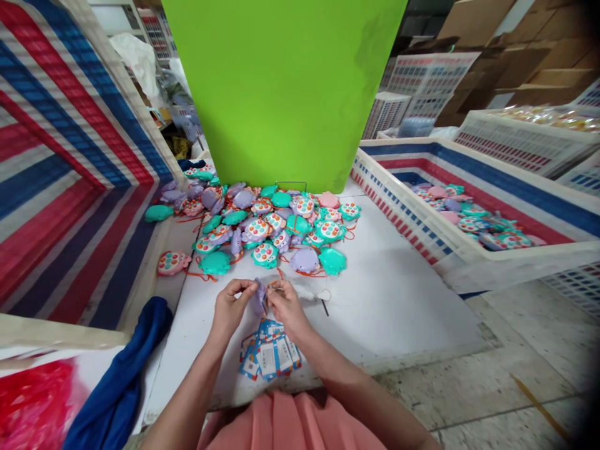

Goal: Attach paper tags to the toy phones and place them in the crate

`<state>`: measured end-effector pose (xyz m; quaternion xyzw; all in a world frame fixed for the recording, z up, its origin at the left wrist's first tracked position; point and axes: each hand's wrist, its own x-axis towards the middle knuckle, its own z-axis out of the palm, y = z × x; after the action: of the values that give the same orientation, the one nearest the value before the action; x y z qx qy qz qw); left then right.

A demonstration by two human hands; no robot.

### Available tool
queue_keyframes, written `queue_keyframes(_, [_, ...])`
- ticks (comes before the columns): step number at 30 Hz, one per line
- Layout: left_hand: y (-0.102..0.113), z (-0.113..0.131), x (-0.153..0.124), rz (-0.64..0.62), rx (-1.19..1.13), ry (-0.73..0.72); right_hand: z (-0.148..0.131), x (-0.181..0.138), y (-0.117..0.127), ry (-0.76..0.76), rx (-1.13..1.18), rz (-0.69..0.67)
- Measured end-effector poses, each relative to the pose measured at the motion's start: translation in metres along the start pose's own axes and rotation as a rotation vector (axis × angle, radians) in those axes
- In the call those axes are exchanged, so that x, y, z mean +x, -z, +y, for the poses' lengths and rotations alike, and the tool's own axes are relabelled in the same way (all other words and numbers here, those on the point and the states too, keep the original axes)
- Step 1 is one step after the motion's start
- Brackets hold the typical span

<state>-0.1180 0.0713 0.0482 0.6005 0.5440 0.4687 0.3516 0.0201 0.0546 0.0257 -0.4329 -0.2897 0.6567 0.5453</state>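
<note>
Between my two hands, over the near part of the white table, is a small purple toy [260,296] seen edge-on. My left hand [232,302] pinches it from the left with thumb and forefinger. On its other side, the fingers of my right hand [284,302] are pressed together at the toy's edge; a thin tool or cord there is too small to make out. Below the hands lies a loose stack of printed cards [270,355]. Just beyond them is a heap of turtle-like toys [266,228] in teal, purple and pink, with orange cords.
A green panel [290,94] stands behind the heap. To the right, a white crate [450,250] with striped lining holds more toys. A striped-lined crate [94,250] tilts at left, beside blue cloth [126,381]. A small dark stick [325,307] lies right of my hands.
</note>
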Motion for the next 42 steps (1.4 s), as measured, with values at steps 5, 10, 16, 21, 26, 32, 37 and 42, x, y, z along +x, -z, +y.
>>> queue_keyframes(5, [0.001,0.003,0.002,-0.027,-0.025,-0.075,-0.009,-0.006,-0.001,0.076,-0.093,-0.186])
queue_keyframes(10, [-0.001,0.014,0.000,-0.092,0.027,-0.185,-0.011,-0.006,-0.004,0.040,-0.086,-0.221])
queue_keyframes(16, [0.005,0.022,-0.009,-0.102,0.246,-0.325,-0.017,-0.004,0.003,-0.173,0.093,-0.210])
queue_keyframes(21, [0.010,0.016,-0.017,-0.268,0.335,-0.427,-0.017,-0.003,0.007,-0.212,0.123,-0.165])
queue_keyframes(26, [0.008,0.022,-0.022,-0.255,0.226,-0.404,-0.012,-0.001,0.007,-0.206,0.107,-0.134])
queue_keyframes(32, [0.005,0.027,-0.023,-0.115,-0.157,-0.048,-0.016,-0.003,0.011,0.128,-0.347,-0.105])
queue_keyframes(37, [0.003,0.020,-0.021,0.007,-0.323,0.173,-0.027,-0.010,0.011,0.498,-0.602,-0.071])
queue_keyframes(42, [0.004,0.016,-0.022,0.029,-0.328,0.179,-0.029,-0.013,0.005,0.563,-0.622,-0.157])
